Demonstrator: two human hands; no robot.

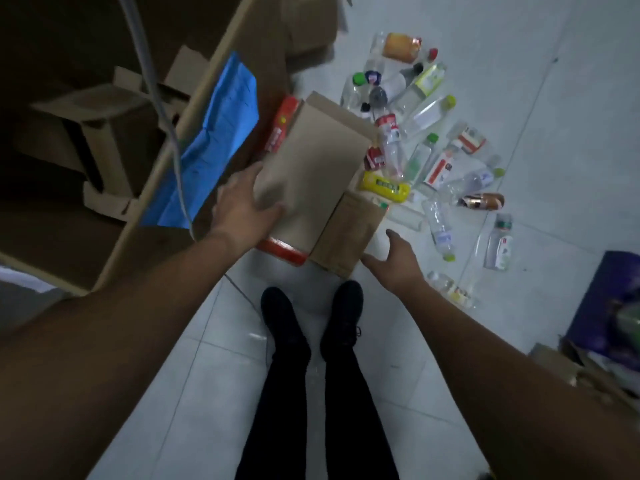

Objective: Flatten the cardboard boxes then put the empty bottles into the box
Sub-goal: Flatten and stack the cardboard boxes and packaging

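Note:
A small brown cardboard box [311, 168] with red printed edges stands on the tiled floor ahead of my feet. One of its flaps [349, 233] hangs toward me on the right. My left hand [242, 206] grips the box's left side, thumb on its upper face. My right hand [394, 258] hovers open just right of the flap, fingers spread, touching nothing. Several empty plastic bottles [426, 143] lie scattered on the floor to the right of the box. A large open cardboard box [104, 133] with a blue sheet [214, 143] over its wall fills the left.
My legs and black shoes [311, 317] stand right behind the small box. More cardboard [311, 26] lies at the top. A dark blue object [609, 299] and cardboard scraps [571, 372] sit at the right edge. A grey cable [162, 112] hangs across the large box.

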